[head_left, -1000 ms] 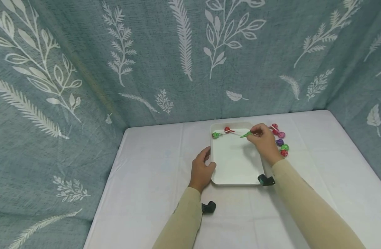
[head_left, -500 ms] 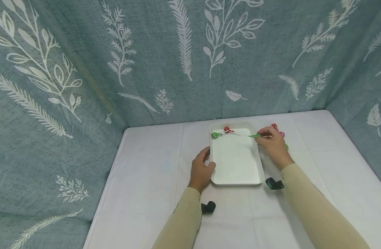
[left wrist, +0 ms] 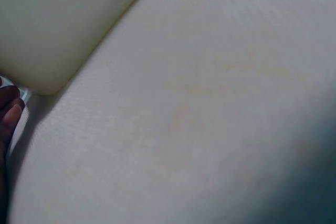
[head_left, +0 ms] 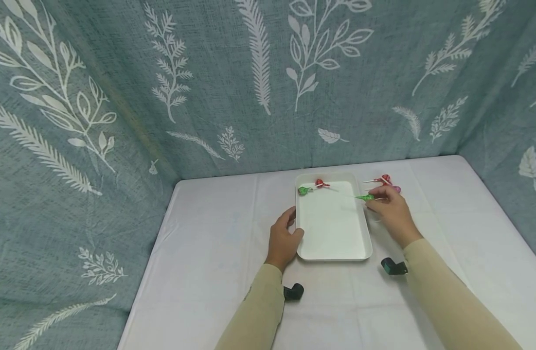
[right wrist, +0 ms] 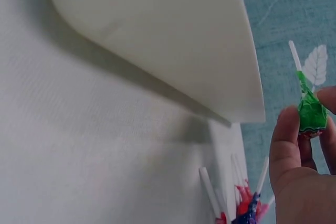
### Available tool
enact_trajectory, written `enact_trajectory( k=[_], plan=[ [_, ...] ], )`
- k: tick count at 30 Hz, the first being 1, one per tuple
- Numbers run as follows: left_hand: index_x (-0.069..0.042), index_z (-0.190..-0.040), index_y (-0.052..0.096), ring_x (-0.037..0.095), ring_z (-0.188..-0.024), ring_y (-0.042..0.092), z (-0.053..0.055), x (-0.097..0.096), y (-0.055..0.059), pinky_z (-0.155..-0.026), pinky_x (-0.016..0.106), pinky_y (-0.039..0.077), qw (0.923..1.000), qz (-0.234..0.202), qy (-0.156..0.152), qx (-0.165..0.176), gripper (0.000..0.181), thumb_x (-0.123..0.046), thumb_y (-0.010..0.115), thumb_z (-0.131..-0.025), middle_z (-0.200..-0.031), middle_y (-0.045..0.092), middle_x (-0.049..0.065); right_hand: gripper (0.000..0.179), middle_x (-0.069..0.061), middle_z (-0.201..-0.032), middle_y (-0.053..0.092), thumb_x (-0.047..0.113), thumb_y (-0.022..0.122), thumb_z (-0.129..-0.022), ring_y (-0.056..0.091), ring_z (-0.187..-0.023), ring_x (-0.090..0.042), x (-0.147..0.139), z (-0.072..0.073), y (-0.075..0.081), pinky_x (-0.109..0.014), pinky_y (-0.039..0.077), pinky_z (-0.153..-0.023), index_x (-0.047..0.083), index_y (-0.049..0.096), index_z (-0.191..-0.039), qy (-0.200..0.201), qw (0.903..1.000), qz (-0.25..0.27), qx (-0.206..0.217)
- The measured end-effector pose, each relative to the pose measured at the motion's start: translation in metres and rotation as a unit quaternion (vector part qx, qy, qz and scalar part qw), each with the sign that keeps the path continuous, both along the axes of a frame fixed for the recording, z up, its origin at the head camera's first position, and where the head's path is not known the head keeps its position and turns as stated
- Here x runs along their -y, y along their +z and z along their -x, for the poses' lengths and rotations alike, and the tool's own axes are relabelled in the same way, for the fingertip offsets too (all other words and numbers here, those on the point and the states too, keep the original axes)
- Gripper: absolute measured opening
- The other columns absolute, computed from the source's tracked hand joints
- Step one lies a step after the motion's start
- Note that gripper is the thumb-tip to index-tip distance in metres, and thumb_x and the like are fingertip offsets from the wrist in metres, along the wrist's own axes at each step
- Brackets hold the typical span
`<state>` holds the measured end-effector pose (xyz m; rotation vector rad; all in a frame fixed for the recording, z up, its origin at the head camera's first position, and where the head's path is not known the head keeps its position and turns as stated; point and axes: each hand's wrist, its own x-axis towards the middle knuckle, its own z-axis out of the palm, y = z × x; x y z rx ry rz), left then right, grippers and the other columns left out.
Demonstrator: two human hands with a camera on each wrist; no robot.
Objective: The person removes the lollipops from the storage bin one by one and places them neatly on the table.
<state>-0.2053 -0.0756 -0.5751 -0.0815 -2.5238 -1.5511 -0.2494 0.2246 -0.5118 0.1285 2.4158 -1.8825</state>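
Observation:
Between thumb and fingertips, my right hand (head_left: pixel 395 214) pinches a green-wrapped lollipop (head_left: pixel 366 197) above the right rim of a white tray (head_left: pixel 369 243). In the right wrist view its white stick points up and away from the fingers (right wrist: pixel 286 135). My left hand (head_left: pixel 284 242) grips the tray's left side, thumb at the rim and fingers along the outer wall. Inside the tray, near its far end, lie a green lollipop (head_left: pixel 303 191) and a red lollipop (head_left: pixel 319 183).
Beyond my right hand, red lollipops (head_left: pixel 385 178) and a pink one (head_left: pixel 397 189) lie on the white-covered table (head_left: pixel 215 243). The right wrist view also has a purple lollipop (right wrist: pixel 247 216) there. A patterned curtain (head_left: pixel 259 131) borders the table's back.
My right hand has drawn right and slightly nearer, carrying the green lollipop from over the tray to its right rim. The left hand stays on the tray.

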Motion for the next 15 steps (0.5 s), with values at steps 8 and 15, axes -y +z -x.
enact_trajectory(
  k=[8, 15],
  plan=[
    [-0.002, -0.152, 0.059, 0.025, -0.137, 0.061, -0.001, 0.0, 0.001, -0.115, 0.035, 0.049, 1.0, -0.001, 0.0, 0.002, 0.064, 0.0, 0.063, -0.088, -0.146, 0.067, 0.013, 0.044, -0.021, -0.138, 0.055, 0.008, 0.068, -0.102, 0.059, -0.107, -0.015, -0.001, -0.009, 0.001, -0.016, 0.055, -0.086, -0.01, 0.054, -0.14, -0.005, 0.9999, 0.011, -0.004],
    [-0.001, -0.152, 0.06, 0.025, -0.137, 0.061, -0.001, 0.001, 0.001, -0.115, 0.036, 0.05, 1.0, 0.0, -0.003, -0.006, 0.064, 0.0, 0.063, -0.088, -0.145, 0.067, 0.013, 0.039, -0.019, -0.13, 0.058, 0.01, 0.069, -0.102, 0.061, -0.102, -0.015, -0.002, -0.019, -0.002, -0.019, 0.058, -0.083, -0.007, 0.057, -0.135, -0.006, 1.0, -0.007, 0.003]
  ],
)
